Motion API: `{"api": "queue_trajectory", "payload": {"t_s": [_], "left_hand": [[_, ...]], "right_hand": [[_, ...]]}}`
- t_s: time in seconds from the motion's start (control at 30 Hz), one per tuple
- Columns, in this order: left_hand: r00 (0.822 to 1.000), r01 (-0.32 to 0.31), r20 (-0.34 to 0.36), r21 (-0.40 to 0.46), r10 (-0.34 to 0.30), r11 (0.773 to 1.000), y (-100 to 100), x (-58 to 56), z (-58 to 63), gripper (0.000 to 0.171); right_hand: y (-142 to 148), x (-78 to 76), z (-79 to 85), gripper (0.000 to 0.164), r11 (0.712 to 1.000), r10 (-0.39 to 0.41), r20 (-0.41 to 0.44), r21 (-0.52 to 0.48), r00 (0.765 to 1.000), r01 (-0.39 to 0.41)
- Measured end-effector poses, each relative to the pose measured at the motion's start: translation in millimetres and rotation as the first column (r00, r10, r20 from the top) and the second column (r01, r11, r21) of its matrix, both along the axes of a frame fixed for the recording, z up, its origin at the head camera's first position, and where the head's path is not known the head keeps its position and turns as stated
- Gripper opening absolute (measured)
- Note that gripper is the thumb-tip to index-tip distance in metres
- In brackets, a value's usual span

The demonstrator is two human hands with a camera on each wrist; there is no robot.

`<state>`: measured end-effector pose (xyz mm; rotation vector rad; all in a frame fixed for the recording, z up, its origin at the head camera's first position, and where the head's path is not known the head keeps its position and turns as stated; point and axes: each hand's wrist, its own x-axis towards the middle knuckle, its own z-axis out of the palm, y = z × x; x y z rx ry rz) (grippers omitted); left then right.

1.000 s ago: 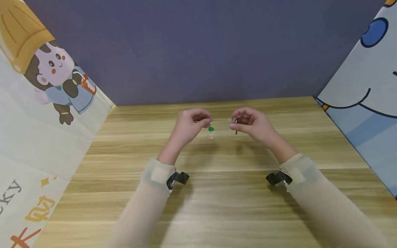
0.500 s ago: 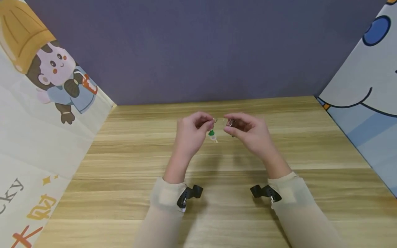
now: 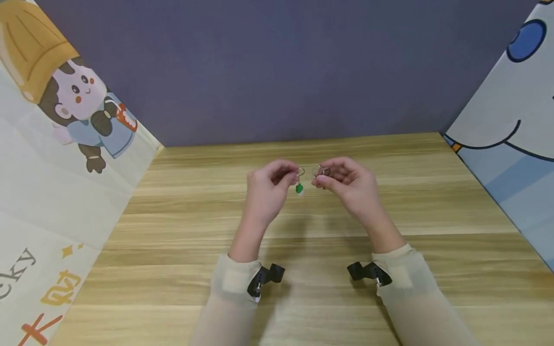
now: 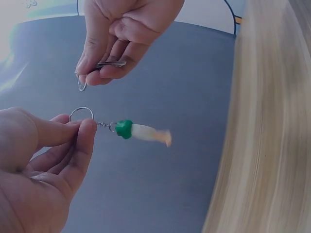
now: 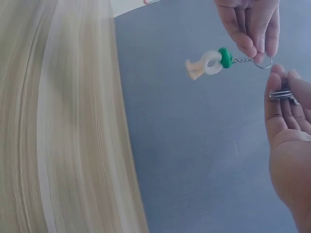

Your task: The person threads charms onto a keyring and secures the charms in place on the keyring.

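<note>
My left hand (image 3: 269,188) pinches the metal ring (image 4: 81,108) of a keychain between thumb and fingertips. From that ring, a short chain carries a small charm (image 4: 133,130) with a green top, a white middle and a peach-coloured end. Opposite it, my right hand (image 3: 351,185) holds several silver keys (image 5: 282,95), partly hidden by the fingers. A thin wire loop (image 4: 81,83) sticks out past the right fingertips, towards the keychain ring. Ring and loop are a small gap apart in the left wrist view. Both hands are raised over the table.
The wood-grain table (image 3: 320,298) lies below both hands. Behind it stands a plain dark blue-grey panel (image 3: 277,72). Cartoon-printed panels flank it, a figure in a yellow hat (image 3: 78,91) on the left one. Each wrist wears a black camera mount (image 3: 266,278).
The hands have come closer together since a second ago. Over the last half second they barely shift; the keychain ring shows more fully and the charm has swung.
</note>
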<state>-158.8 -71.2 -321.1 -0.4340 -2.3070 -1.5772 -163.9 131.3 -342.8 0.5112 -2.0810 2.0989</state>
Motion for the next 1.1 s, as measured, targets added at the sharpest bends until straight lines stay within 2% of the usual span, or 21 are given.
{"api": "queue_trajectory", "payload": {"t_s": [0.17,0.33,0.47,0.7,0.93,1.1], "left_hand": [[0.999,-0.004,-0.044,0.000,0.004,1.000,0.7,2.1,2.5,0.009],[0.997,0.016,-0.071,0.014,-0.015,1.000,1.5,3.3,5.1,0.009],[0.998,0.029,-0.062,0.024,-0.027,0.999,1.5,3.2,5.6,0.008],[0.995,0.029,-0.089,-0.024,-0.032,0.999,1.3,1.0,5.9,0.008],[0.996,0.050,-0.075,-0.064,-0.055,0.997,3.2,-3.6,5.0,0.010],[0.995,0.030,-0.087,-0.120,-0.041,0.992,2.6,-6.0,4.5,0.011]], "right_hand": [[2.3,-1.3,-2.1,0.018,0.994,0.034,-0.032,-0.103,0.999,-0.037],[3.2,-1.9,-2.7,0.020,0.991,0.065,-0.070,-0.112,0.995,-0.073],[1.6,-1.9,0.2,0.018,0.995,0.070,-0.069,-0.071,0.995,-0.075],[-3.7,-6.5,4.6,0.015,0.997,0.057,-0.055,0.062,0.997,-0.054],[-5.6,-11.8,4.8,0.015,0.993,0.028,-0.041,0.115,0.999,-0.023],[-7.4,-15.7,7.3,0.014,0.987,0.003,-0.024,0.163,1.000,0.001]]}}
